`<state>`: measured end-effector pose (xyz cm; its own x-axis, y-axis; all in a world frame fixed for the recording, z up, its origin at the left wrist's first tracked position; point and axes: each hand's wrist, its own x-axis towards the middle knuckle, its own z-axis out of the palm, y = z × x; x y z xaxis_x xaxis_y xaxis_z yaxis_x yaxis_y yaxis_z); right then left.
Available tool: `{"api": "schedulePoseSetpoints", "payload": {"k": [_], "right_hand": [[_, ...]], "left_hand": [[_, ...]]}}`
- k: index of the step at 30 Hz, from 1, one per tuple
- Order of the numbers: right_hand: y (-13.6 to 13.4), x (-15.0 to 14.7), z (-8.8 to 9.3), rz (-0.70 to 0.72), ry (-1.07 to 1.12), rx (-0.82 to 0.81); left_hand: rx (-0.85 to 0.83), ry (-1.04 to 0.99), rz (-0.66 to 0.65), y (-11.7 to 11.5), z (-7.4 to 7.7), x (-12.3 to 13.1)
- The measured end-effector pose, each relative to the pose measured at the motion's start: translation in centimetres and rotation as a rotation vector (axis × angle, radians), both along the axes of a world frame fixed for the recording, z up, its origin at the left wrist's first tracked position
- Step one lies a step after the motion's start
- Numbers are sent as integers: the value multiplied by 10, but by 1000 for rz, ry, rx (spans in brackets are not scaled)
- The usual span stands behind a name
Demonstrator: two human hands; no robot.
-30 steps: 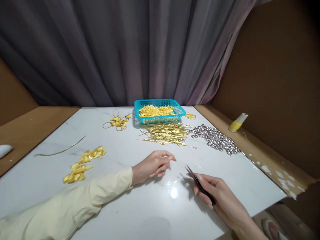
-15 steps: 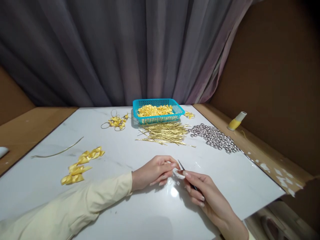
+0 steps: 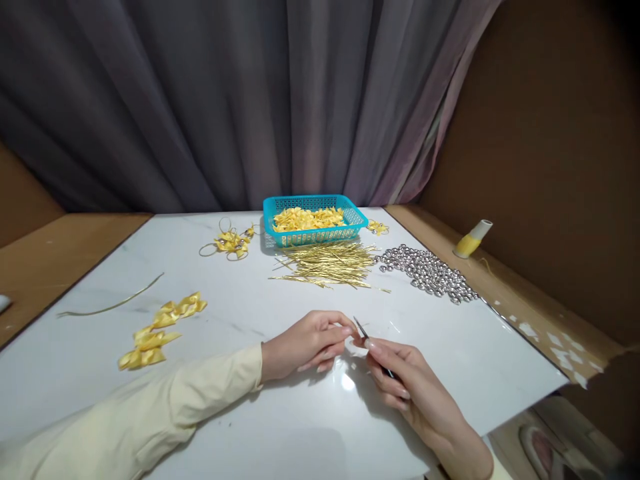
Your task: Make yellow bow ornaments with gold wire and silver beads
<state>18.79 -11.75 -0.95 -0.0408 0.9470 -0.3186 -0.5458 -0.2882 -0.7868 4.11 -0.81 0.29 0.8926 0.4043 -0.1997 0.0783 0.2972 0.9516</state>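
Over the middle front of the table, my left hand (image 3: 320, 341) has thumb and forefinger brought together in a pinch. Anything between those fingertips is too small to make out. Just to its right, my right hand (image 3: 405, 377) is closed around a slim dark pointed tool (image 3: 361, 328), whose metal tip sticks up beside my left fingertips. Most of the tool is hidden in my right palm, so its exact kind cannot be told. Several yellow ribbon bows (image 3: 150, 339) lie left of my hands, above my left sleeve.
A blue basket (image 3: 315, 237) of yellow ribbon pieces stands at the back. Before it lie gold wire ties (image 3: 330, 265), with silver beads (image 3: 430, 273) to the right. Looped bows with beads (image 3: 233, 243), a single cord (image 3: 117, 305) and a yellow thread spool (image 3: 473, 240) lie around.
The whole view has shifted slightly. My hands keep nearly the same pose, fingertips close together, with the tool still in my right hand.
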Motion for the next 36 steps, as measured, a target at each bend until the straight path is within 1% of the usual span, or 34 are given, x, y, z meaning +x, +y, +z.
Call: {"api": "schedulePoseSetpoints", "payload": {"k": [8,12,14,16,17,19,21,22,24,25,26,28,30,31,32,33,34,35,36], "right_hand": [[-1,0,-1,-11,-22,-4],[-2,0,-5,-85,-57,-25],[-2,3,-6,-148,-120,-23],[-2,9,-7,-218,-280,5],[-1,13,-8,-250,-412,28],[-1,21,-10,-282,-752,94],[-1,27,-14,-241,-1098,202],[-2,28,-17,-194,-1241,251],[-2,28,-24,-124,-1477,295],[-2,25,-27,-106,-1586,294],[-2,23,-29,-95,-1689,289],[-2,17,-31,-76,-1844,294],[-2,14,-28,-90,-1897,347],[-3,13,-26,-122,-1871,398],[-4,13,-22,-169,-1806,455],[-7,12,-18,-200,-1703,499],[-10,11,-14,-213,-1567,516],[-14,8,-10,-184,-1400,484],[-18,4,-6,-50,-1225,372]], "left_hand": [[10,-4,-22,0,0,0],[-10,7,-23,0,2,0],[-21,8,-16,0,1,-1],[-24,8,-12,0,0,-1],[-21,10,-12,0,-1,-1],[1,14,-16,0,-1,-1],[62,29,-20,-1,1,-1],[114,40,-18,-1,2,-2],[289,70,-6,-3,6,-3],[423,78,5,-4,8,-5],[609,76,14,-5,10,-6],[1093,10,-3,-9,12,-10],[1608,-127,-69,-14,14,-13],[1822,-187,-87,-17,14,-14],[1970,-240,-103,-21,15,-15],[2063,-273,-138,-25,15,-15],[2128,-337,-146,-30,16,-15],[2169,-396,-146,-35,17,-15],[2185,-437,-141,-40,17,-14]]}}
